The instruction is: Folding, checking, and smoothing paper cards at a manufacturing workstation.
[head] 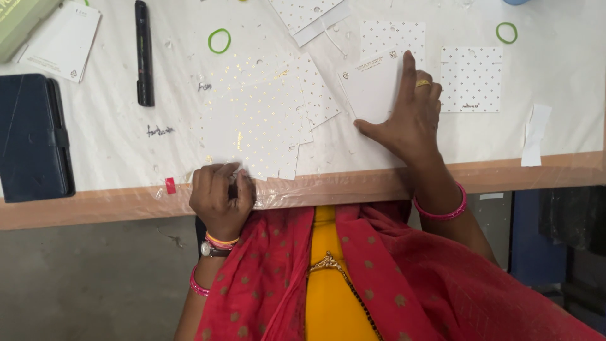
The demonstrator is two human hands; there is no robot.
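White card with gold dots — the stack of cards [262, 120] fans out at the surface's [113, 145] near edge, its long axis running away from you. Your left hand [219, 199] curls shut, pinching its near corner. Your right hand [410, 113] lies open — fingers spread flat on a blank card [372, 88].

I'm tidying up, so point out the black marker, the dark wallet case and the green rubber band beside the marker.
black marker [144, 53], head view, middle of barrel
dark wallet case [28, 136], head view, front cover
green rubber band [210, 43], head view, left rim
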